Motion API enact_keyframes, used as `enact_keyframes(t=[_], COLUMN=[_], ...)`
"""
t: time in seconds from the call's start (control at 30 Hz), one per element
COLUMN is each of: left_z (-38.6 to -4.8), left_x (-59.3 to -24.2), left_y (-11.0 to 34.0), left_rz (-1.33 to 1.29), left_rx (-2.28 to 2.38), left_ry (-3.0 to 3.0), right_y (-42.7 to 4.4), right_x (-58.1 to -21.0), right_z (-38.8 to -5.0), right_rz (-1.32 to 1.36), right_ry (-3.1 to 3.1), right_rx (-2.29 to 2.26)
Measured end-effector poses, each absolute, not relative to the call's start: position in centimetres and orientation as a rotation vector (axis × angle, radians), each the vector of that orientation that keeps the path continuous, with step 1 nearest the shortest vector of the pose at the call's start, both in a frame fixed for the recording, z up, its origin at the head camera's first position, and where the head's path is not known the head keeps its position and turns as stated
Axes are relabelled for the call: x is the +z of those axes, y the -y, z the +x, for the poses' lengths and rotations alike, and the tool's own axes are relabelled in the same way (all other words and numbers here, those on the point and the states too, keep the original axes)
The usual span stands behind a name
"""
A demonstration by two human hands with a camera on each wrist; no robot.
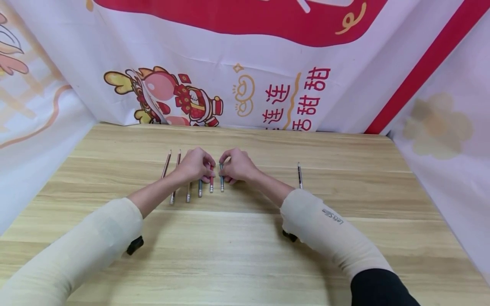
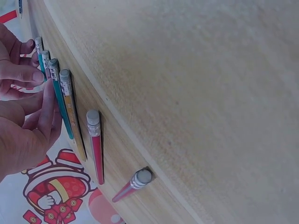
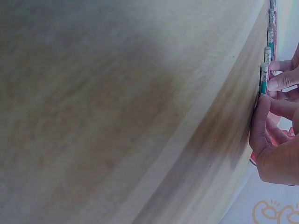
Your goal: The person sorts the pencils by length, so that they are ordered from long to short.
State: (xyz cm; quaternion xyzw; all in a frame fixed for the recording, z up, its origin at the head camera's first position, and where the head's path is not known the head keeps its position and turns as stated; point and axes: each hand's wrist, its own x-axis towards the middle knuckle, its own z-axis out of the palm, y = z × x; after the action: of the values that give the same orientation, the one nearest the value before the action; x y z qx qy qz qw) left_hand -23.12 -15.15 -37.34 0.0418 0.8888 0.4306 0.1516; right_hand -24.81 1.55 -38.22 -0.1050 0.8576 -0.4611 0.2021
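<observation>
In the head view my left hand [image 1: 194, 165] holds a red pencil [image 1: 212, 185], its fingertips on the shaft. Just beside it my right hand [image 1: 238, 165] pinches a teal pencil [image 1: 222, 184] between thumb and finger. Both pencils lie nearly parallel on the table, a small gap apart, with their eraser ends towards me. Left of the red one are another teal pencil [image 1: 200, 189] and a yellow pencil [image 2: 69, 100], partly behind the left hand. Two dark red pencils, one [image 2: 96, 151] nearer the yellow and an outer one [image 2: 127, 187], end the row.
A dark pencil [image 1: 300, 174] lies apart on the right, beyond the right forearm. The wooden table [image 1: 237, 246] meets a printed cloth [image 1: 245, 51] at its back edge, and cloth hangs on both sides.
</observation>
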Motion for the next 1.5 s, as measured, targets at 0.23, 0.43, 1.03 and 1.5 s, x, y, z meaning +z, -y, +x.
enact_keyframes(t=[0.23,0.43,1.03,1.5], left_z=[-23.2,-23.3,-23.2,-23.9], left_x=[-37.2,-37.1,-36.3,-36.3], left_y=[15.1,15.1,14.7,12.3], left_rz=[0.117,0.129,0.234,0.355], left_rx=[1.223,1.233,1.136,0.966], left_ry=[-2.532,-2.518,-2.587,-2.632], right_y=[-1.7,-2.0,-6.7,-10.8], right_x=[-38.2,-38.1,-36.9,-36.1], right_z=[-24.8,-24.7,-24.0,-23.8], right_rz=[-0.296,-0.314,-0.322,-0.211], right_ry=[-2.395,-2.379,-2.354,-2.357], right_rx=[-1.286,-1.315,-1.427,-1.509])
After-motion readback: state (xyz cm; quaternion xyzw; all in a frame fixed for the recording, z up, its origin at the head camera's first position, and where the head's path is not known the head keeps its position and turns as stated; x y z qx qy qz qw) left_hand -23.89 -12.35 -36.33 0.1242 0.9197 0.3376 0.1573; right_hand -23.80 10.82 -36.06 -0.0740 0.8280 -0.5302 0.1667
